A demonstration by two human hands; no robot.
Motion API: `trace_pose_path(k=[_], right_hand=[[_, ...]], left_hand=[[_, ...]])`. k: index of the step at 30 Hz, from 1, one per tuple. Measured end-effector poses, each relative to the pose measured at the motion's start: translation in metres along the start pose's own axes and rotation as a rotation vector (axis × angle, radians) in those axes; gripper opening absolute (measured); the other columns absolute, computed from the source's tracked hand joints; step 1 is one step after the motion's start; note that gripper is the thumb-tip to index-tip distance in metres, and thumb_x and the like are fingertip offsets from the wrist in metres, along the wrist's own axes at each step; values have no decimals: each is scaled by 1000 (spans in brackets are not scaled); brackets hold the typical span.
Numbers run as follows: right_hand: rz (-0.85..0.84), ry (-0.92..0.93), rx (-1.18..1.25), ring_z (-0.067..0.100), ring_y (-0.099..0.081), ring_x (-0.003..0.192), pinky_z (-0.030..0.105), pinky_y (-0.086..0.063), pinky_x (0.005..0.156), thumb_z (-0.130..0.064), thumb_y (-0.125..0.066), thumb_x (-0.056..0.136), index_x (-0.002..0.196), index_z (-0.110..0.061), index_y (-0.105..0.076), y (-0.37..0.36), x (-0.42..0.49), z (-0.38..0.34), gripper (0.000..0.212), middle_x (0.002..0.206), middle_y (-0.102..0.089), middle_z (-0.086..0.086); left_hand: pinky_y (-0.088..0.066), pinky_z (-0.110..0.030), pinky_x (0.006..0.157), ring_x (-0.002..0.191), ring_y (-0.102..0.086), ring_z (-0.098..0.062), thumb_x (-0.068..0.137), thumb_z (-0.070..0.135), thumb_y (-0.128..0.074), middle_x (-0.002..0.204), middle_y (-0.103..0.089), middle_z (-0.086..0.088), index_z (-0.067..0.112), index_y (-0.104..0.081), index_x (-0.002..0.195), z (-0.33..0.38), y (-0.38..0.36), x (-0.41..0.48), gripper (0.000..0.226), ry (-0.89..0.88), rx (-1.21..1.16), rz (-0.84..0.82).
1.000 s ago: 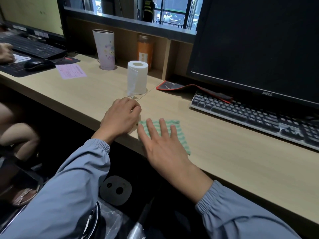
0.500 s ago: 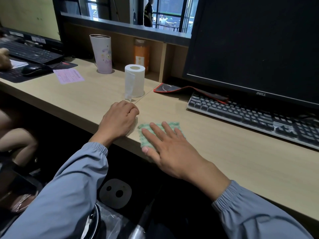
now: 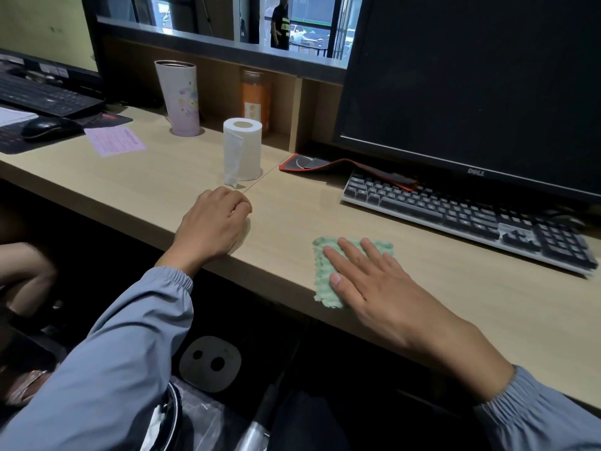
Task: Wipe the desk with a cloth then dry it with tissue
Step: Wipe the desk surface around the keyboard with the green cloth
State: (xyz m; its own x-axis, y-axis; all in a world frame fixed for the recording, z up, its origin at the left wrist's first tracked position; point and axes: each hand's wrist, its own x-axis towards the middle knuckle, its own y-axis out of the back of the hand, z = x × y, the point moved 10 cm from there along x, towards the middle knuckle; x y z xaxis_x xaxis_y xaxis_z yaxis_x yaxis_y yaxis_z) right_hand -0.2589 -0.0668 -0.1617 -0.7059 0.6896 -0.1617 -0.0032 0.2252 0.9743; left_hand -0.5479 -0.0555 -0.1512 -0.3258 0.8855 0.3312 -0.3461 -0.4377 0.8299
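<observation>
At the front edge of the pale wood-laminate desk (image 3: 487, 304), the green-and-white striped cloth (image 3: 322, 265) lies flat beneath the right hand (image 3: 374, 288), whose straight fingers press it. The left hand (image 3: 211, 222) rests well apart to the left, fingers curled under; whether it holds anything cannot be told.

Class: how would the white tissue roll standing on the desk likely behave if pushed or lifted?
The tissue roll stands on end, so a high push would probably tip it, and then it could roll. Being paper with a hollow core, it is likely light. Its loose sheet would probably flop.
</observation>
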Motion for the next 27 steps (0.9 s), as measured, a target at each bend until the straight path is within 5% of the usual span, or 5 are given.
trace_pose_path(k=[5,14,27], right_hand=[[-48,-28,-29,18,28,153,44,13,125,-60,-4,106,161,-45,12,-3,13,5,59,168,22,-15],[-97,-16,-12,25,20,157,53,9,125,-59,-10,107,163,-40,5,11,102,0,61,171,16,-9],[-12,-126,12,23,12,158,53,6,125,-60,-12,107,164,-40,0,23,101,53,62,173,9,-8]], left_hand=[[-38,-41,86,103,-41,-21,102,37,-47,109,-51,11,28,-60,104,9,-7,-1,16,6,56,28],[-44,-45,94,104,-47,-25,92,51,-40,112,-55,9,32,-58,103,10,-8,-2,29,-46,89,5],[-44,-46,96,115,-45,-25,96,38,-53,123,-59,8,34,-62,105,13,1,-7,13,-8,38,2]])
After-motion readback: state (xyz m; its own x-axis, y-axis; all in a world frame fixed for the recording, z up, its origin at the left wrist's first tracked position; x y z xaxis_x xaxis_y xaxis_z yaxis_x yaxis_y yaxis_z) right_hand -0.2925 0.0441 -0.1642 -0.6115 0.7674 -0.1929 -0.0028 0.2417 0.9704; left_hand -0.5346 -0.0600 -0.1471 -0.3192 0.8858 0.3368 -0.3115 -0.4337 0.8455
